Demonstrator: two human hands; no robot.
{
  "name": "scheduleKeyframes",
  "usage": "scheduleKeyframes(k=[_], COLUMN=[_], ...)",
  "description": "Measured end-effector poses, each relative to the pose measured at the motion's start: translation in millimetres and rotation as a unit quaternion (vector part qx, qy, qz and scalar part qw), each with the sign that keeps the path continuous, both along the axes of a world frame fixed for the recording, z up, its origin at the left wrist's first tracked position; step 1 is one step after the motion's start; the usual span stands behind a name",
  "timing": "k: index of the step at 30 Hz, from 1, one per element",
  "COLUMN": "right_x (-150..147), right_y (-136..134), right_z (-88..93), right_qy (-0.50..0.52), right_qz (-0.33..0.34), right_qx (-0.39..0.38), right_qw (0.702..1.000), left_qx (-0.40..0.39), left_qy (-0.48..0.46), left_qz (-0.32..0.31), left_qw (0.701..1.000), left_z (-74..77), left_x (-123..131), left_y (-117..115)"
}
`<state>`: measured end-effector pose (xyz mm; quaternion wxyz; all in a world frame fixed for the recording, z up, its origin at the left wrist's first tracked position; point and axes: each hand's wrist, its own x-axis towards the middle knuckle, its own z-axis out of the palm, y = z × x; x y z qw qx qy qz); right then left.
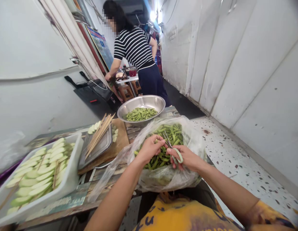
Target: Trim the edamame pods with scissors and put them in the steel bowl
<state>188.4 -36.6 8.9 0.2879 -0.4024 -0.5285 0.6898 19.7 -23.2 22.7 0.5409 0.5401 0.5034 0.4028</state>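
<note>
Narrow room, pale wall filling upper left, panelled white wall along the right, speckled floor below it. Wooden-patterned table runs across lower left to centre. Clear plastic bag sits open at centre, full of green pods; loose plastic trails left over the table.

Both hands are over the bag. Right hand has fingers closed around scissors with pale green handles, blades pointing up-left over the pods. Left hand just beside the blades, thumb and fingertips in a narrow pinch; cannot tell whether a pod is between them.

Metal bowl with more pods stands just beyond the bag, upper centre. Left of the bag: wooden board, metal tray on it, bundle of wooden sticks lying across the tray. White bin at lower left holds pale green slices, some on sticks. Bin, tray and board crowd the left side; bowl occupies the far side.

Black bags against the left wall. Person in striped top at upper centre, leaning left beside a small white table, partly blocking the passage.
</note>
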Motion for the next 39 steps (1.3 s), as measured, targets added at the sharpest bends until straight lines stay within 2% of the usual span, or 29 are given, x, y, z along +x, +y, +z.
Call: scheduleKeyframes(k=[3, 5, 7, 8, 9, 11, 12, 14, 15, 17, 19, 20, 22, 24, 25, 26, 27, 28, 31, 34, 39], right_x=[1.8, 3.7, 6.1, 7.5, 8.9, 11.5, 12.7, 14.5, 15.2, 16.3, 17.1, 17.5, 18.2, 18.6, 18.7, 18.6, 18.4, 18.2, 16.9, 15.6, 15.0], right_y=[-0.9, -1.7, -2.2, -2.4, -2.5, -2.8, -3.0, -3.6, -3.9, -4.5, -4.5, -4.3, -3.5, -2.5, -2.0, -1.5, -1.1, -0.6, 0.6, 1.4, 1.3], right_z=[-4.8, -7.2, -8.2, -8.2, -8.0, -7.3, -7.2, -7.8, -8.6, -10.5, -12.1, -12.5, -12.7, -12.5, -12.4, -12.4, -12.6, -13.0, -14.1, -14.2, -13.1], right_qy=[-0.009, -0.003, 0.015, 0.025, 0.034, 0.044, 0.044, 0.037, 0.033, 0.031, 0.04, 0.048, 0.065, 0.074, 0.076, 0.076, 0.077, 0.078, 0.074, 0.069, 0.082], right_qz=[-0.023, -0.028, -0.025, -0.025, -0.027, -0.027, -0.021, -0.006, 0.001, 0.005, 0.003, 0.0, -0.005, -0.008, -0.01, -0.011, -0.012, -0.011, -0.008, -0.012, -0.02], right_qx=[-0.005, -0.015, -0.025, -0.029, -0.032, -0.035, -0.036, -0.036, -0.034, -0.032, -0.035, -0.038, -0.045, -0.051, -0.053, -0.054, -0.052, -0.05, -0.044, -0.046, -0.028], right_qw=[1.0, 0.999, 0.999, 0.999, 0.999, 0.998, 0.998, 0.999, 0.999, 0.999, 0.999, 0.998, 0.997, 0.996, 0.996, 0.996, 0.996, 0.996, 0.996, 0.997, 0.996], left_qx=[-0.024, -0.021, 0.044, 0.101, 0.171, 0.303, 0.346, 0.389, 0.386, 0.301, 0.2, 0.183, 0.219, 0.256, 0.265, 0.28, 0.297, 0.307, 0.29, 0.284, 0.319], left_qy=[0.012, 0.036, 0.094, 0.138, 0.193, 0.288, 0.314, 0.351, 0.385, 0.482, 0.551, 0.566, 0.567, 0.557, 0.551, 0.543, 0.545, 0.559, 0.602, 0.613, 0.555], left_qz=[-0.022, -0.008, 0.077, 0.144, 0.217, 0.349, 0.396, 0.438, 0.42, 0.324, 0.237, 0.213, 0.197, 0.151, 0.1, 0.014, -0.043, -0.065, -0.081, -0.078, -0.093], left_qw=[0.999, 0.999, 0.992, 0.975, 0.941, 0.839, 0.791, 0.73, 0.725, 0.756, 0.775, 0.775, 0.77, 0.776, 0.785, 0.792, 0.783, 0.767, 0.739, 0.733, 0.763], left_z=[-3.1, -1.7, 6.0, 12.5, 20.7, 40.2, 50.3, 68.0, 74.6, 81.6, 80.5, 77.3, 66.2, 50.2, 41.0, 31.6, 22.5, 14.1, -3.0, -7.4, -4.7], left_x=[-1.9, -7.3, -17.2, -23.7, -31.0, -47.2, -55.7, -72.2, -79.5, -89.9, -91.3, -87.8, -73.4, -52.9, -42.4, -32.6, -24.2, -17.3, -4.7, 1.0, 0.9], left_y=[-0.4, 5.3, 19.4, 30.1, 43.0, 74.2, 91.2, 124.1, 138.3, 158.9, 166.2, 164.7, 152.5, 131.8, 120.2, 108.6, 97.9, 88.7, 71.9, 67.6, 62.2])
